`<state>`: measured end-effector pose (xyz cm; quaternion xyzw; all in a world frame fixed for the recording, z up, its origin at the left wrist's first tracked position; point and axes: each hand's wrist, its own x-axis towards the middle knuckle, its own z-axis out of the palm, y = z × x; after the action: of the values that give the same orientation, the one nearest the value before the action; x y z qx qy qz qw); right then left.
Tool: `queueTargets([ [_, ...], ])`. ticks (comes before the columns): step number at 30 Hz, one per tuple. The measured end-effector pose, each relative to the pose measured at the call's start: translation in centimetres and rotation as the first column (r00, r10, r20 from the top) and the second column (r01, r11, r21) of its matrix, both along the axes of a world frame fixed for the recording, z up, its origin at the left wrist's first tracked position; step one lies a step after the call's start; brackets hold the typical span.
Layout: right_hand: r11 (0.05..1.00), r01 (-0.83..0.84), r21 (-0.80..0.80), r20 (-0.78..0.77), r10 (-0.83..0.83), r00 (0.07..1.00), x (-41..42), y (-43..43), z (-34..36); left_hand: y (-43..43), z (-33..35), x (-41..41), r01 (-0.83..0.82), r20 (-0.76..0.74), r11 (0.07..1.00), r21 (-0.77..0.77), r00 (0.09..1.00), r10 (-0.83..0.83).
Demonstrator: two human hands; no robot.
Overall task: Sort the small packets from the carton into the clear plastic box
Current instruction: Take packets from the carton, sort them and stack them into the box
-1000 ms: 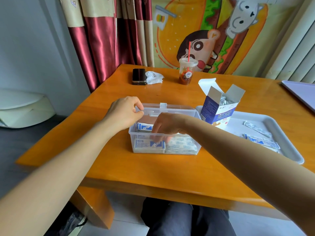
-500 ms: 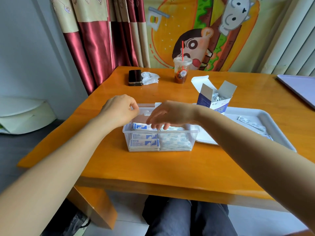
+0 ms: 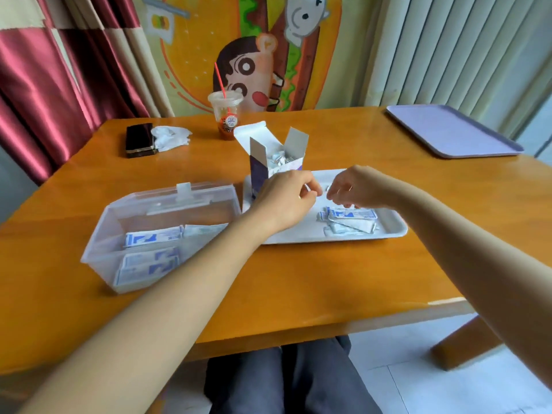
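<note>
Clear box [image 3: 96,253] holds packets [image 3: 152,237]; carton [image 3: 259,164], loose packets [image 3: 350,218] on tray [image 3: 288,236]; left hand [image 3: 285,200], right hand [image 3: 351,189]: grip unclear.

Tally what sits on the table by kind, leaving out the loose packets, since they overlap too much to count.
trays: 2, the white tray and the lavender tray
clear plastic box: 1
carton: 1
drink cup: 1
dark case: 1
crumpled tissue: 1
total: 7
</note>
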<state>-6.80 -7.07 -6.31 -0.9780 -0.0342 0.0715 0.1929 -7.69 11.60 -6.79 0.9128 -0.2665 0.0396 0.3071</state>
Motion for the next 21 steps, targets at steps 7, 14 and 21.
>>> queueTargets([
  [7,0.980,-0.074,-0.182,0.022,0.080,0.997,0.0,-4.4,-4.3,-4.8,-5.2,3.4,-0.019,-0.110,0.984,0.175,0.993,0.039],
  [14,0.998,-0.068,-0.004,0.084,0.068,0.994,0.8,-6.2,-4.3,-5.9,-6.8,4.6,0.016,-0.151,0.988,0.155,0.989,0.008],
  [21,0.973,0.027,0.227,0.056,-0.041,0.998,1.0,-7.1,-4.3,-6.1,-6.9,5.3,0.005,-0.218,1.000,0.014,0.976,-0.002],
])
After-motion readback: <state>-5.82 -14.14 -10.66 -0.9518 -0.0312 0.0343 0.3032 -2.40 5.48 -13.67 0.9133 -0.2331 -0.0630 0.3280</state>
